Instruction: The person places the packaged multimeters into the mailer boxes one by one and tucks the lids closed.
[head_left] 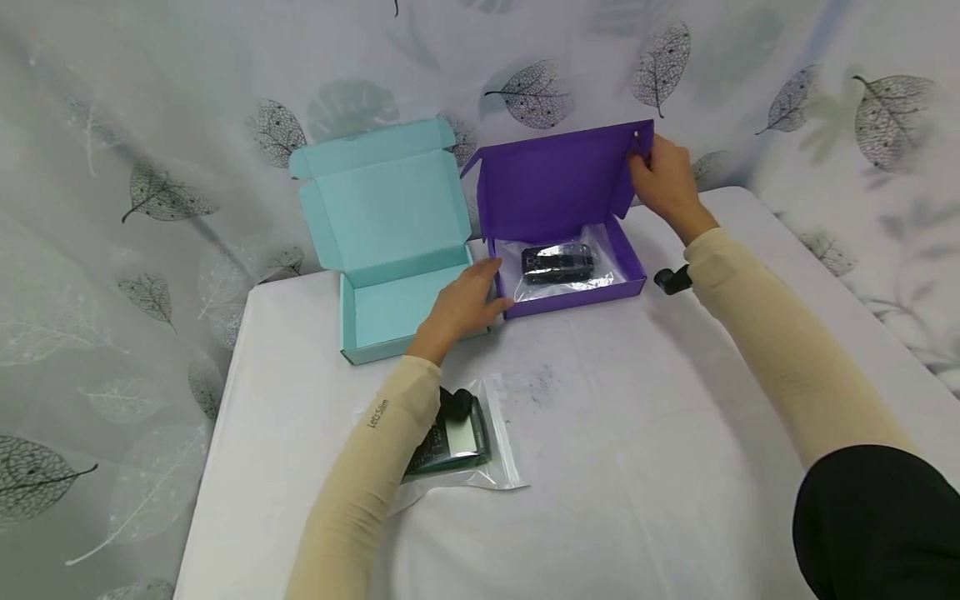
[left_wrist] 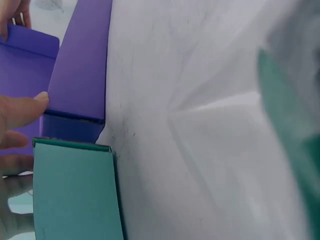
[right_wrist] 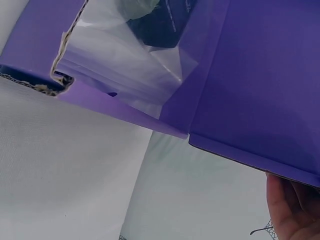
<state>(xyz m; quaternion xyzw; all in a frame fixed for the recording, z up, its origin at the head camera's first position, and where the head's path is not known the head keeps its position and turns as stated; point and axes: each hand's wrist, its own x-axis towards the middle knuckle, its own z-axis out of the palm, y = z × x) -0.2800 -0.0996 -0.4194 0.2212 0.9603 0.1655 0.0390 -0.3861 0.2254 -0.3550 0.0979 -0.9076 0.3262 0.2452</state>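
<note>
A purple cardboard box stands on the white-covered table with its lid raised. Inside it lies a black object in a clear plastic bag. My right hand pinches the upper right corner of the lid; in the right wrist view its fingers are at the lid's edge. At the box's left front corner is my left hand, with extended fingers along the left wall and the thumb touching the corner. Those fingers pass between the purple box and a teal box.
The teal box, its lid up, stands left of the purple one. Nearer me, partly under my left forearm, lies a clear bag holding a dark green-edged item. A leaf-patterned curtain hangs behind the table.
</note>
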